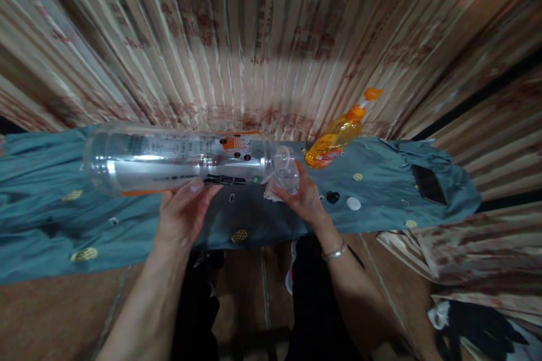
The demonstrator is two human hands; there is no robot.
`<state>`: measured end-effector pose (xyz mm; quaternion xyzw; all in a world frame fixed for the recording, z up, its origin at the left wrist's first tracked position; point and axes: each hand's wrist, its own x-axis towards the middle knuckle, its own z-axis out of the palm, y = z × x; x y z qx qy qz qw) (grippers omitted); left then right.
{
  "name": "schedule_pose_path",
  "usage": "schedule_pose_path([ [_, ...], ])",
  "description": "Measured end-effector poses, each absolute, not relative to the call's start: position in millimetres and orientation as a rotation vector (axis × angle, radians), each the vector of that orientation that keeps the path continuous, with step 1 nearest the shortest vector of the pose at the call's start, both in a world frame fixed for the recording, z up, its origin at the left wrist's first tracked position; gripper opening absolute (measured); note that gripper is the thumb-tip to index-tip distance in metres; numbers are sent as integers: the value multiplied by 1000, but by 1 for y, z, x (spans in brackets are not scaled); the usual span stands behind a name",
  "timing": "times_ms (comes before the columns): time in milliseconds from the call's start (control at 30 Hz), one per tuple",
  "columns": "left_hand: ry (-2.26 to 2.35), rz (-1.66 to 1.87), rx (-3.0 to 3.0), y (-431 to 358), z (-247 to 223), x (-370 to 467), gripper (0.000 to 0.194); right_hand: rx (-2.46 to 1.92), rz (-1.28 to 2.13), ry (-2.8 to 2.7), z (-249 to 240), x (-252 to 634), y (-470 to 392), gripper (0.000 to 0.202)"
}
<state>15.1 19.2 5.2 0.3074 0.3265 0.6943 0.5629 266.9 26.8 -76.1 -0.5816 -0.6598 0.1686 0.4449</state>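
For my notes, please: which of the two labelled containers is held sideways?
The large clear container, held by the left hand; the orange-topped bottle instead stands on the cloth.

Probably a phone on teal cloth

On my remote feed I can't read any txt for certain. Lg. clear bottle: block of sm. dark print, blurred; bold black characters along the lower edge, also illegible; orange graphic w/ black dots and a sm. green mark near the neck end. Amber pump bottle: reddish label w/ pale lettering, brand unclear to me. Teal cloth: sm. rectangular marks, too tiny to tell if txt.
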Motion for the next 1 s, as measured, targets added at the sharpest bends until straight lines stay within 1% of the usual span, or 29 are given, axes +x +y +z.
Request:
schedule_pose_path([
  [100, 783, 1626, 736, 19, 4, 14, 52, -1447, 409, -1633, -77, 267, 27, 86],
  [300, 787, 1613, 731, 19, 2, 11, 41, -1438, 404, -1635, -79, 269, 26, 90],
  [467, 794, 1603, 733, 21, -1, 8, 38, -1431, 447, -1631, -78, 268, 27, 107],
  [533, 795, 1609, 728, 20, -1, 8, 36, -1432, 458, -1633, -78, 267, 27, 110],
  [700, 823, 1608, 719, 19, 5, 13, 39, -1481, 438, -1600, -80, 267, 28, 106],
  [867, 834, 1617, 717, 18, 9, 15, 46, -1487, 441, -1601, -81, 268, 28, 101],
  [1000, 851, 1595, 707, 18, 2, 8, 42, -1486, 457, -1605, -81, 267, 28, 98],
])
